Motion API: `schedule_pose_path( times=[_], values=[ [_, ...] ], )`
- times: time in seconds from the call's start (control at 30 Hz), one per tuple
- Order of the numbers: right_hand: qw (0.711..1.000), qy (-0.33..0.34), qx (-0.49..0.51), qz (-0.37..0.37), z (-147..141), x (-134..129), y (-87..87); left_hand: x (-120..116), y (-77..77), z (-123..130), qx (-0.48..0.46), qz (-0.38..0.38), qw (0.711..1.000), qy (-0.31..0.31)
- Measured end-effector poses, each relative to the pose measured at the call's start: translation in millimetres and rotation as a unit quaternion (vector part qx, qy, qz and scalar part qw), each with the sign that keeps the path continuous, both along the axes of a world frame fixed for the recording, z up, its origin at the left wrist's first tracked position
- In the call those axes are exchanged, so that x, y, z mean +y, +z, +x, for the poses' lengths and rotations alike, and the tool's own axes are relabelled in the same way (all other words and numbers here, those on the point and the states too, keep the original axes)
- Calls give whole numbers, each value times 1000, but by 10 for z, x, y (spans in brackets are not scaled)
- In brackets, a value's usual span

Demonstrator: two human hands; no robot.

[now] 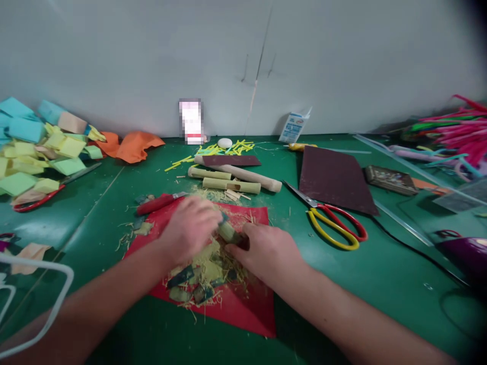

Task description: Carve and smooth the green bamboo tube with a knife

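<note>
A short piece of green bamboo is tilted above a heap of shavings. My right hand is closed on its near end, thumb below and fingers over it. My left hand, a little blurred, is curled at the far end of the bamboo, beside a small dark patch; what its fingers hold is hidden. Under both hands lies a red sheet with pale shavings and dark green peelings. A red-handled knife rests just beyond my left hand.
Behind the hands lie two notched bamboo tubes, a pale wooden rod and a dark brown strip. Scissors and a brown sheet are on the right. Paper pieces pile up at left; a white wire frame stands near my left forearm.
</note>
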State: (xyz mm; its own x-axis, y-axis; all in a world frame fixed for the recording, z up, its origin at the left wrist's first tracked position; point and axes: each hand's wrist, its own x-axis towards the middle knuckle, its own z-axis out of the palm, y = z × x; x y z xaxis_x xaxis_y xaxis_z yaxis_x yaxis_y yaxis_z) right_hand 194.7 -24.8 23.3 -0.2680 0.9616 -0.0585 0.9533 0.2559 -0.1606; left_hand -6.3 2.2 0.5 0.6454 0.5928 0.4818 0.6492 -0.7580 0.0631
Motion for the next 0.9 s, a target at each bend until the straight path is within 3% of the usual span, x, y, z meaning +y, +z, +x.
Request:
schedule_pose_path(
  times=[0.1,0.27,0.43,0.53,0.6,0.73,0.9],
  values=[
    [1000,2,-5,-6,-8,2,20,20,6,-8,-17,15,997,74],
    [1000,2,-4,-8,-22,4,47,-74,9,86,7,-13,999,-45],
    [1000,-3,-10,-18,-17,12,44,3,1,2,14,35,997,61],
    [1000,-2,-6,-15,-14,12,33,-35,-20,44,24,22,999,-36],
    [1000,-1,-2,-12,-13,11,28,-43,-20,56,24,18,997,-64],
    [1000,-2,-8,-12,-17,12,37,-20,14,32,1,23,999,49],
    [1000,3,-10,-13,-17,5,48,-49,19,60,7,-9,998,-66]
  ],
)
